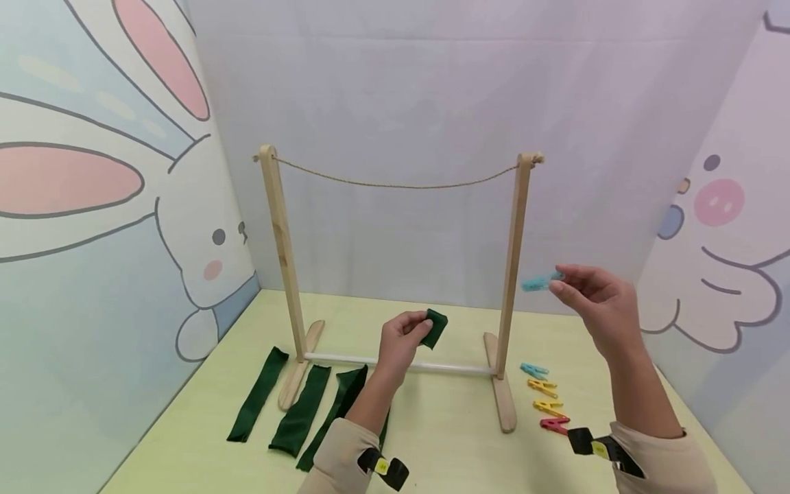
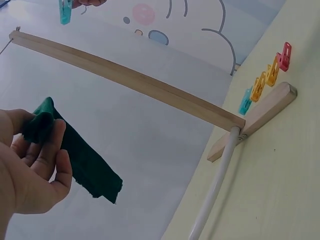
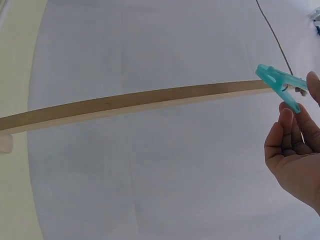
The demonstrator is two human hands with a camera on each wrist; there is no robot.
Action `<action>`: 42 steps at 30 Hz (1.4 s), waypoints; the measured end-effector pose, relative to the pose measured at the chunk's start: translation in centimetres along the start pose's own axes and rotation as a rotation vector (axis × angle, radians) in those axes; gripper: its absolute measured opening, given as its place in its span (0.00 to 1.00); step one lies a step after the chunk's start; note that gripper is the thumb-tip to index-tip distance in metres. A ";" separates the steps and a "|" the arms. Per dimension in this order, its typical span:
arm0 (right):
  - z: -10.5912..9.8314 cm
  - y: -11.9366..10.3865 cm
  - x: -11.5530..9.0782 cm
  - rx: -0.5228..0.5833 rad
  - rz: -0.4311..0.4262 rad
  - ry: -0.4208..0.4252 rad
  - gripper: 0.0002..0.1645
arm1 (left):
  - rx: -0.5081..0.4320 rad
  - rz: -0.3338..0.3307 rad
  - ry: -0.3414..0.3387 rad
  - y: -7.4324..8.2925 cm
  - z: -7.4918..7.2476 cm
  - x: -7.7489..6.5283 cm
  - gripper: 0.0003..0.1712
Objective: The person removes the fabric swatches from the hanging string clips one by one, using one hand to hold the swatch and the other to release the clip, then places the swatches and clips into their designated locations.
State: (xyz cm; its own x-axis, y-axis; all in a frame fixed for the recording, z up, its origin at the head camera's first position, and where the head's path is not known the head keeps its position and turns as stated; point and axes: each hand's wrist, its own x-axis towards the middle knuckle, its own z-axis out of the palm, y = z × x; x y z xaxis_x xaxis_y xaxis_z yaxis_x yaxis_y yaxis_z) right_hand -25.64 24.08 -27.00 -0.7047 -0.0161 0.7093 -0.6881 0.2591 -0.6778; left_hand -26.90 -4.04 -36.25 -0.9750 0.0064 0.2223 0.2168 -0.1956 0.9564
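In the head view my left hand point(image 1: 400, 339) pinches one end of a dark green cloth strip point(image 1: 435, 328) in front of the wooden frame. The left wrist view shows the strip point(image 2: 90, 162) hanging down past the fingers of that hand point(image 2: 37, 165). My right hand point(image 1: 601, 305), to the right of the frame's right post point(image 1: 515, 267), holds a light blue clothespin point(image 1: 538, 282) between thumb and fingers. Seen from the right wrist, the clothespin's point(image 3: 275, 80) handles lie between the thumb and fingertips. A thin rope point(image 1: 395, 185) sags between the two post tops, above both hands.
Several green cloth strips point(image 1: 302, 412) lie on the pale yellow table point(image 1: 444, 425) at the left. A blue clothespin point(image 1: 534, 371), two yellow clothespins point(image 1: 548, 408) and a red clothespin point(image 1: 554, 425) lie right of the frame's foot point(image 1: 503, 398). A white bar point(image 1: 450, 368) joins the feet.
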 end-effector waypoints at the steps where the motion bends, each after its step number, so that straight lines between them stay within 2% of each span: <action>1: -0.1 0.1 -0.4 0.006 0.011 0.001 0.13 | -0.007 -0.005 0.004 -0.5 -0.1 0.1 0.13; 8: -0.8 1.1 -2.5 0.147 0.114 0.014 0.14 | -0.022 -0.030 0.026 -2.0 -0.5 -0.3 0.14; 15: -1.4 2.1 -4.7 0.097 0.214 -0.037 0.17 | -0.005 -0.045 0.016 -3.0 -1.3 -1.1 0.13; 24: -2.6 3.8 -7.2 0.123 0.278 -0.065 0.20 | 0.000 -0.066 0.019 -4.8 -1.9 -1.9 0.13; 29: -3.4 4.7 -8.3 0.164 0.363 -0.069 0.19 | 0.020 -0.105 0.030 -5.7 -1.9 -2.6 0.13; 30: -3.6 4.8 -8.4 0.166 0.382 -0.073 0.19 | 0.027 -0.103 0.031 -5.4 -1.8 -2.8 0.12; 36: -4.0 5.3 -9.4 0.081 0.468 -0.132 0.19 | 0.037 -0.129 0.064 -5.9 -2.0 -3.2 0.12; 37: -4.0 5.4 -9.5 0.063 0.480 -0.142 0.19 | 0.038 -0.141 0.069 -6.4 -2.1 -3.1 0.12; 42: -4.3 6.0 -10.4 0.000 0.524 -0.185 0.19 | 0.033 -0.161 0.066 -7.1 -2.1 -3.2 0.12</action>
State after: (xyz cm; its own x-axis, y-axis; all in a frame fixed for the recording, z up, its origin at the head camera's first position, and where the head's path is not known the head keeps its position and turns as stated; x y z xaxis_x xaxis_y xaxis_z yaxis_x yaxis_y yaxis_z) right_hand -21.71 30.00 -37.59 -0.9714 -0.0539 0.2313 -0.2371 0.2782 -0.9308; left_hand -25.45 -4.73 -44.17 -0.9981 -0.0293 0.0535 0.0577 -0.1650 0.9846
